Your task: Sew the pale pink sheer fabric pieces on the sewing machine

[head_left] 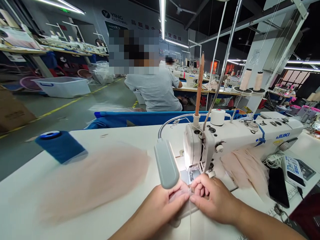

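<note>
My left hand (172, 203) and my right hand (212, 200) meet just in front of the needle area of a white sewing machine (235, 136). Both pinch a thin, pale sheer fabric (178, 194) between thumb and fingers, their fingertips nearly touching. Part of this fabric is hidden by my fingers. The grey head of a gooseneck lamp (167, 163) hangs just above my left hand and lights the spot. A large piece of sheer peach fabric (100, 180) lies flat to the left. More peach fabric (247, 170) is bunched to the right, under the machine arm.
A blue thread cone (61, 146) stands at the table's left. On the right are a black phone (278, 186), a coiled white cable (274, 160) and a white box (293, 171). A pencil (200, 83) stands upright on the machine. Ahead, a person in a grey shirt (155, 88) sits facing away.
</note>
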